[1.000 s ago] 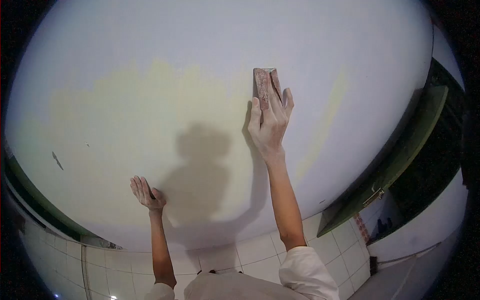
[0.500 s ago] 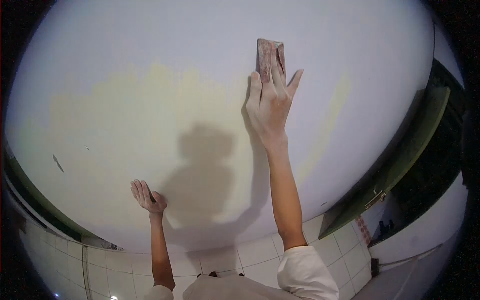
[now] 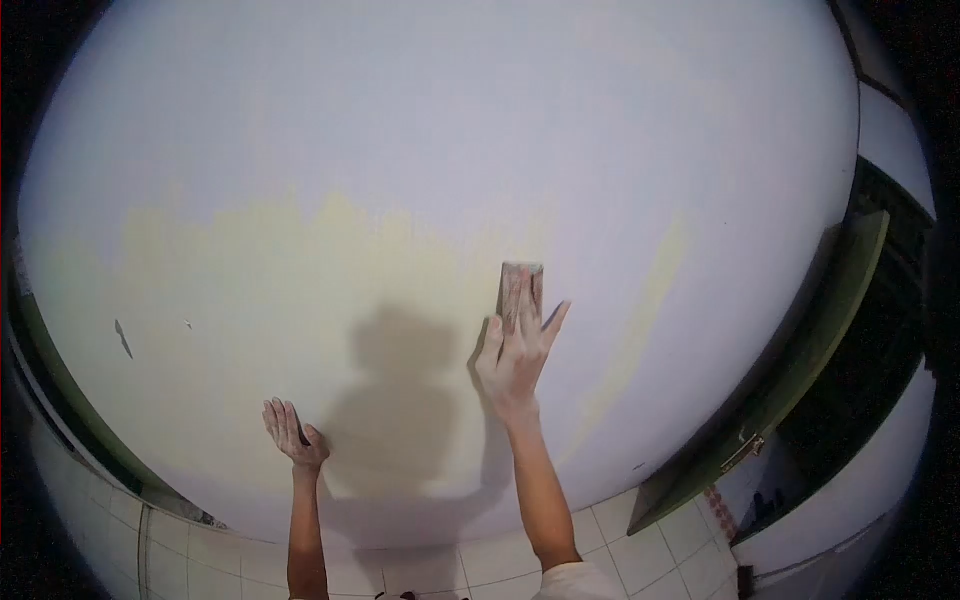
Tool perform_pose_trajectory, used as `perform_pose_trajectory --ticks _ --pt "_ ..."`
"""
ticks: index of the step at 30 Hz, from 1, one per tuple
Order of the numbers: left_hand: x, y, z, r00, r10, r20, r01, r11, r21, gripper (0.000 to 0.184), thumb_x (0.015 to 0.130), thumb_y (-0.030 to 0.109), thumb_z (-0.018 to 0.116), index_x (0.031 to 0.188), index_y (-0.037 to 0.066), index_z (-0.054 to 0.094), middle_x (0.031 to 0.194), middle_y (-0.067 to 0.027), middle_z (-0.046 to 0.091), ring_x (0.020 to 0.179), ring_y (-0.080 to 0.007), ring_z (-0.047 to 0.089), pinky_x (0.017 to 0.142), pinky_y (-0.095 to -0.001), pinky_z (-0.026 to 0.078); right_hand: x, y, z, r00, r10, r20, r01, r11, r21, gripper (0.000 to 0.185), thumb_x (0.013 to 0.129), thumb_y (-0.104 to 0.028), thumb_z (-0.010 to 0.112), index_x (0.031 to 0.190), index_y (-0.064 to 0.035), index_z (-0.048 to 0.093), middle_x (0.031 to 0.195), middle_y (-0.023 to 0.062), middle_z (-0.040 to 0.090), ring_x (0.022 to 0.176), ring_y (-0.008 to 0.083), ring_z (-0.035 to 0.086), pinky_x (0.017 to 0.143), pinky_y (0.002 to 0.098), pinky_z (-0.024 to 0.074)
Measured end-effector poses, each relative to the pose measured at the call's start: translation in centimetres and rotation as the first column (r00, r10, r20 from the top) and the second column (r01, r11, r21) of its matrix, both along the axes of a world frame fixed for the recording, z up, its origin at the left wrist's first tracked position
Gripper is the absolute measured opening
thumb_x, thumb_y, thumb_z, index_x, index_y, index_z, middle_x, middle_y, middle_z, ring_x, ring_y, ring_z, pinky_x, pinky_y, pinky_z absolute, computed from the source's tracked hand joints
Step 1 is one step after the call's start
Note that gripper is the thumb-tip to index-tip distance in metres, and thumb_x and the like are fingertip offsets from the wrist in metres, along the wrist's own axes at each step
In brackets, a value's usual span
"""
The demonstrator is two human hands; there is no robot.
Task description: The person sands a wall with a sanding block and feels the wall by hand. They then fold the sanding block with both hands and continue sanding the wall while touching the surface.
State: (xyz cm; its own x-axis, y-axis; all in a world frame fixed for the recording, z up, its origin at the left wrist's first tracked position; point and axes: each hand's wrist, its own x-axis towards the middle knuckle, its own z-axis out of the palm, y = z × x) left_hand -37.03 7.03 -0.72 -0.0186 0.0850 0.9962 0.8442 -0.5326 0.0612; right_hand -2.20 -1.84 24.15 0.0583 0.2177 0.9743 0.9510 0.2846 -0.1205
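Observation:
My right hand presses a worn reddish-brown sanding block flat against the pale wall. Its middle fingers lie over the block, with the thumb and little finger spread to the sides. Lower on the left, my left hand rests with its fingers stretched upward on the wall and holds nothing visible. A yellowish patch covers much of the wall around my hands, and my shadow falls between them.
At the right, a green door with a metal handle stands ajar beside a dark opening. White floor tiles run along the wall's foot. A dark chip marks the wall at the left.
My right hand and the block first moved up the wall, then down to a lower place. The view has tilted upward, so the wall marks and my left hand appear lower.

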Motion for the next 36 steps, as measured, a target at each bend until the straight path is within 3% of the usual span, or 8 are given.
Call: perform_pose_trajectory --ticks 4,6,10,17,22,25,30,36 --pt "0.1 0.2 -0.3 1.0 0.021 0.011 -0.02 1.0 -0.012 0.057 0.104 0.029 0.042 0.149 -0.006 0.046 0.157 -0.0254 0.043 0.148 -0.0476 0.034 0.12 -0.0636 0.023 -0.7 -0.3 -2.3 1.0 -0.026 -0.015 0.025 0.998 -0.05 0.063 0.096 -0.014 0.049 0.157 -0.0042 0.037 0.163 0.0111 0.039 0.151 0.0337 0.034 0.118 0.0733 -0.0052" --pt "-0.2 0.1 -0.7 1.0 0.012 0.005 -0.012 1.0 -0.011 0.057 0.101 0.025 0.044 0.148 -0.007 0.046 0.156 -0.0272 0.043 0.147 -0.0491 0.034 0.119 -0.0638 0.022 -0.7 0.4 -2.0 0.999 -0.043 0.001 0.043 0.998 -0.04 0.066 0.096 -0.015 0.049 0.159 -0.0034 0.034 0.165 0.0121 0.034 0.152 0.0368 0.031 0.116 0.0747 -0.0092" --pt "0.0 0.3 -0.7 1.0 -0.004 0.01 0.004 1.0 -0.015 0.057 0.097 0.02 0.046 0.147 -0.008 0.048 0.154 -0.0293 0.044 0.146 -0.051 0.035 0.119 -0.0636 0.022 -0.8 -0.1 4.7 0.999 -0.042 0.008 0.042 0.998 -0.036 0.068 0.096 -0.014 0.048 0.16 -0.0013 0.028 0.169 0.0123 0.026 0.155 0.0339 0.025 0.116 0.0737 -0.0087" --pt "-0.3 0.6 -1.2 1.0 -0.013 0.024 0.013 0.999 -0.031 0.057 0.094 0.017 0.047 0.144 -0.008 0.051 0.153 -0.0297 0.046 0.146 -0.0508 0.036 0.119 -0.0638 0.023 -0.3 0.7 14.3 0.996 -0.078 0.049 0.076 0.996 0.047 0.064 0.1 -0.012 0.046 0.16 -0.0009 0.027 0.168 0.0111 0.028 0.155 0.0309 0.023 0.119 0.0713 -0.0028" --pt "-0.3 0.7 -1.2 0.999 -0.033 0.038 0.034 0.999 -0.028 0.057 0.091 0.019 0.049 0.142 -0.006 0.054 0.149 -0.0274 0.051 0.144 -0.0514 0.039 0.117 -0.064 0.024 -0.7 1.0 13.0 0.997 -0.077 -0.013 0.078 0.993 0.09 0.047 0.103 -0.016 0.045 0.144 0.0068 0.052 0.16 0.0137 0.042 0.152 0.0323 0.033 0.121 0.0691 -0.0004" --pt "-0.3 0.3 -1.1 0.996 -0.071 0.054 0.074 0.996 -0.049 0.058 0.09 0.02 0.051 0.142 -0.002 0.055 0.148 -0.0269 0.053 0.142 -0.0513 0.042 0.117 -0.0632 0.026 -0.1 0.7 12.3 0.994 -0.111 -0.005 0.111 0.994 0.0 0.047 0.103 -0.017 0.046 0.143 0.0072 0.052 0.16 0.0138 0.042 0.151 0.0326 0.034 0.121 0.0687 -0.0021" --pt "-0.6 -0.2 -1.2 0.997 -0.036 0.064 0.041 0.996 -0.073 0.059 0.086 0.017 0.053 0.142 0.002 0.057 0.147 -0.025 0.054 0.138 -0.0505 0.047 0.115 -0.062 0.029 -2.3 0.5 13.4 0.994 -0.107 0.018 0.104 0.988 0.115 0.062 0.101 -0.013 0.05 0.16 -0.0045 0.031 0.165 0.011 0.034 0.154 0.0316 0.026 0.123 0.0652 -0.0008" --pt "-0.6 -0.8 -0.6 0.994 -0.085 0.073 0.088 0.996 -0.028 0.057 0.083 0.013 0.055 0.138 0.003 0.061 0.148 -0.0218 0.055 0.14 -0.045 0.047 0.114 -0.0582 0.034 -1.8 1.3 15.2 0.992 -0.121 0.042 0.113 0.982 0.15 0.054 0.106 -0.013 0.04 0.159 -0.0047 0.032 0.167 0.0093 0.03 0.156 0.0293 0.021 0.126 0.0576 0.0049"
